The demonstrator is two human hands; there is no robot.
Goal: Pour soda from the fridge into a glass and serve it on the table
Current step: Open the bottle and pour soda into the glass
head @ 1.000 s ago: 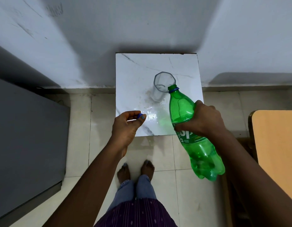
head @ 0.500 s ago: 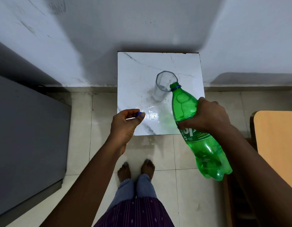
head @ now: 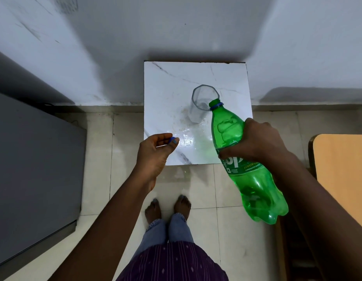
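Observation:
A clear glass (head: 198,110) stands upright on a small white marble table (head: 168,94) against the wall. My right hand (head: 257,140) grips a green soda bottle (head: 249,169) around its upper body. The bottle is uncapped and tilted, its mouth at the glass's right rim. I cannot tell whether soda is flowing. My left hand (head: 155,151) hovers over the table's front left corner, pinching the small blue cap (head: 173,139) between thumb and fingers.
A grey fridge (head: 34,171) stands at the left. An orange-topped table (head: 344,179) is at the right edge. My bare feet (head: 168,207) stand on the tiled floor just in front of the marble table. A wet shine lies on the marble near the front.
My right hand has tipped the bottle further and brought its mouth up to the rim of the glass. My left hand with the cap has barely moved.

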